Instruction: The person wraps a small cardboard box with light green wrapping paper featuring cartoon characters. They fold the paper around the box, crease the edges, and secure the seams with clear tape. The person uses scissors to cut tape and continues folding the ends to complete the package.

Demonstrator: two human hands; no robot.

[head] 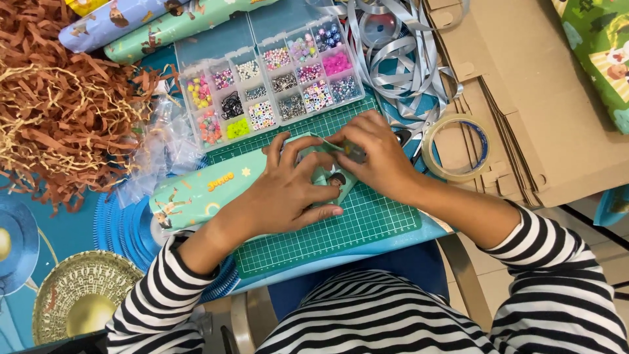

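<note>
My left hand (285,190) lies flat on a parcel wrapped in pale green patterned paper (196,193), fingers spread and pressing down its folded end. My right hand (373,154) is closed over the same end of the parcel, pinching a folded paper flap with fingertips and thumb. The parcel lies across a green cutting mat (354,226) with a white grid. What is under my right palm is hidden.
A clear compartment box of coloured beads (275,82) sits behind the mat. A roll of clear tape (457,147) lies right of my hands on flat brown cardboard (537,98). Grey ribbon (393,49), brown paper shreds (59,111), wrapping paper rolls (164,26) and small plastic bags (160,147) surround them.
</note>
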